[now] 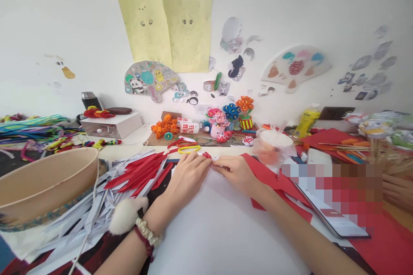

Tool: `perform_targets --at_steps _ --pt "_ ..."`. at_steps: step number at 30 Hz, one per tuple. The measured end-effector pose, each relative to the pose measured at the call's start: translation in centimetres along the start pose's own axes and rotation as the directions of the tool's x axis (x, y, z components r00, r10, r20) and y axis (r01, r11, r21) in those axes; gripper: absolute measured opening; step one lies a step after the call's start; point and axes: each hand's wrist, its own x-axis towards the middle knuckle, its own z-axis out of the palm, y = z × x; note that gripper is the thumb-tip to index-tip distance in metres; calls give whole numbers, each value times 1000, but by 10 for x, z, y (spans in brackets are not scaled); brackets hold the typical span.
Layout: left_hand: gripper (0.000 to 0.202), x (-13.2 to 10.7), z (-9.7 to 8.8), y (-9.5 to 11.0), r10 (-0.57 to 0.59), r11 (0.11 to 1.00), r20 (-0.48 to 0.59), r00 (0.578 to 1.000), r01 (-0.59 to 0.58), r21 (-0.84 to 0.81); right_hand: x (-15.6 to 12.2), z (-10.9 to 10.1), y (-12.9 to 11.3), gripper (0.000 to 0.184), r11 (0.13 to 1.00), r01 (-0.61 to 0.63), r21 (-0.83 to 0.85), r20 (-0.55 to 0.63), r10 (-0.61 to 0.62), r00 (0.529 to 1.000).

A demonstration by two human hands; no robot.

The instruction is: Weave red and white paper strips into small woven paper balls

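My left hand (pixel 190 174) and my right hand (pixel 237 172) meet over the far edge of a large white sheet of paper (pixel 222 223). Both have their fingers closed on a small piece of red paper (pixel 207 155), mostly hidden behind the fingertips. Left of my left hand lies a pile of red paper strips (pixel 138 174), with white paper strips (pixel 84 219) under and around it. Yellow-handled scissors (pixel 189 149) rest just beyond my left hand. Red paper sheets (pixel 267 180) spread out beside my right forearm.
A large tan bowl (pixel 48 176) stands at the left. Paper flowers in pots (pixel 217 131) line the back by the wall. A phone or tablet (pixel 335 215) lies at the right, near another person's hand (pixel 398 189). A yellow bottle (pixel 307 120) stands back right.
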Motion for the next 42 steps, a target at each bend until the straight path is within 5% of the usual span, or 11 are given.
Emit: perform_targets --at_steps 42 --pt "30 2 1 -10 81 995 -47 996 -83 -49 8 0 0 26 982 72 -175 31 -67 997"
